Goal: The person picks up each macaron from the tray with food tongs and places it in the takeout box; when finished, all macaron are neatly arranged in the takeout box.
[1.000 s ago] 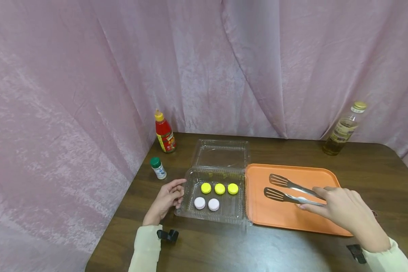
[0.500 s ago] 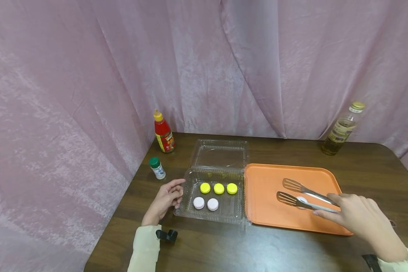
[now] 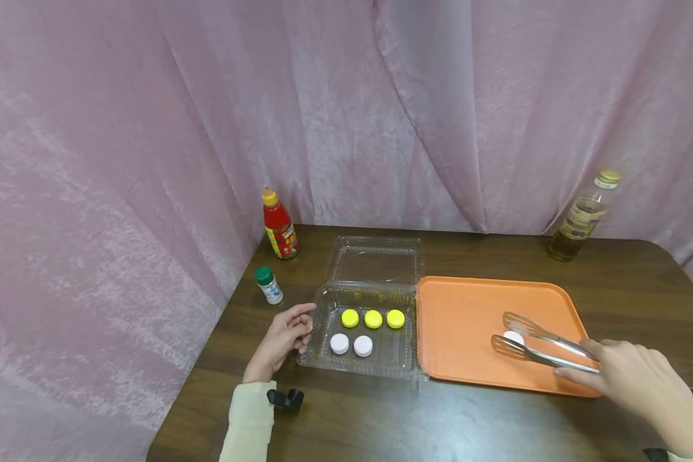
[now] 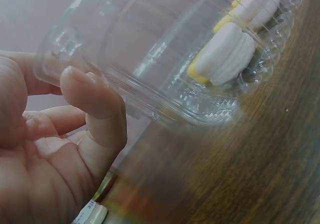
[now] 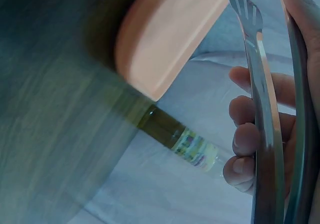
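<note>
At four o'clock in the head view, the right hand [image 3: 641, 385] holds slotted metal serving tongs [image 3: 557, 360], the thumb on one arm and the other fingers curled along its partner. The tong heads stand apart over an orange tray [image 3: 456, 333], with a white macaron [image 3: 514, 337] lying between them near the tray's middle; the nearer head partly covers it, and whether metal touches it I cannot tell.

At the tray's nine o'clock, just beside it, sits a clear clamshell container [image 3: 389, 351], its lid [image 3: 375, 264] folded open toward twelve. Inside, three yellow macarons [image 3: 373, 319] form a row on the twelve o'clock side, and two white macarons [image 3: 339, 344] lie side by side toward seven. The left hand [image 3: 278, 340] rests at the container's nine o'clock edge, fingers loosely bent and touching the rim; whether they pinch it I cannot tell.

From the container, a green-capped shaker [image 3: 269, 289] stands at ten o'clock and a red sauce bottle [image 3: 280, 228] at eleven. From the tray, a gold-capped oil bottle [image 3: 577, 224] stands at one o'clock. All rest on a dark wooden table [image 3: 369, 423], with a pink velvet curtain [image 3: 346, 115] at twelve.
</note>
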`<action>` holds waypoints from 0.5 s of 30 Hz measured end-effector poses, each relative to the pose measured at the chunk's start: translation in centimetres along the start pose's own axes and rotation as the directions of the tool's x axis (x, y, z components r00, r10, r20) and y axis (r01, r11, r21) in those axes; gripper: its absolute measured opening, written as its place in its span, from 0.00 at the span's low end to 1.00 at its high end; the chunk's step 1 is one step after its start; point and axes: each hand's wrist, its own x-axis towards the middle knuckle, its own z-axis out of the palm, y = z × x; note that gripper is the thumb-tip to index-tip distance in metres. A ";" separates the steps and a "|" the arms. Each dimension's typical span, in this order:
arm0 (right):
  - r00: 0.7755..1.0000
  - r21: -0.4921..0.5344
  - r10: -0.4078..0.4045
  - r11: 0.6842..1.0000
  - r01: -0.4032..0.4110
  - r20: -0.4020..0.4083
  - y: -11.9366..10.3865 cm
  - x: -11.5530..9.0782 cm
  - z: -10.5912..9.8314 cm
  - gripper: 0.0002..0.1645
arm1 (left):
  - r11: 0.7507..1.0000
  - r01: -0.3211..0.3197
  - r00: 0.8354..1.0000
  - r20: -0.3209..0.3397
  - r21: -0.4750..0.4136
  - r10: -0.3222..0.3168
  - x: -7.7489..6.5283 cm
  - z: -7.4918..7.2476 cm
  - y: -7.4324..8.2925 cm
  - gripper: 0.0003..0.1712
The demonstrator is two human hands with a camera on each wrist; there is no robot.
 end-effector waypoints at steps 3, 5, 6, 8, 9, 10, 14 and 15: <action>1.000 -0.003 0.003 1.000 -0.003 -0.002 0.4 -0.2 0.1 0.31 | 1.000 -0.002 1.000 0.003 0.002 0.002 0.0 0.0 0.0 0.29; 1.000 -0.001 0.004 1.000 -0.005 -0.002 0.6 -0.4 0.3 0.31 | 1.000 -0.002 1.000 0.005 0.000 0.002 0.0 0.0 0.0 0.28; 1.000 -0.003 0.004 1.000 -0.004 -0.006 0.6 -0.5 0.4 0.31 | 1.000 -0.004 1.000 0.005 0.002 0.004 0.0 0.0 0.0 0.28; 1.000 -0.006 0.009 1.000 -0.009 0.001 0.8 -0.6 0.4 0.32 | 1.000 -0.009 1.000 0.005 0.000 0.009 0.0 0.0 0.0 0.28; 1.000 -0.004 0.012 1.000 -0.012 0.010 0.9 -0.6 0.5 0.32 | 1.000 -0.011 1.000 0.005 -0.001 0.011 0.0 0.0 0.0 0.28; 1.000 -0.003 0.015 1.000 -0.015 0.019 1.0 -0.7 0.5 0.32 | 1.000 -0.013 1.000 0.006 0.000 0.013 0.0 0.0 0.0 0.28; 1.000 0.006 0.012 1.000 -0.013 0.026 1.5 -0.8 0.6 0.35 | 1.000 -0.020 1.000 0.009 0.001 0.020 0.1 -0.1 -0.2 0.28; 1.000 0.008 0.002 1.000 -0.002 0.012 1.6 -0.9 0.7 0.34 | 1.000 -0.019 1.000 0.008 0.000 0.019 0.1 -0.1 -0.2 0.28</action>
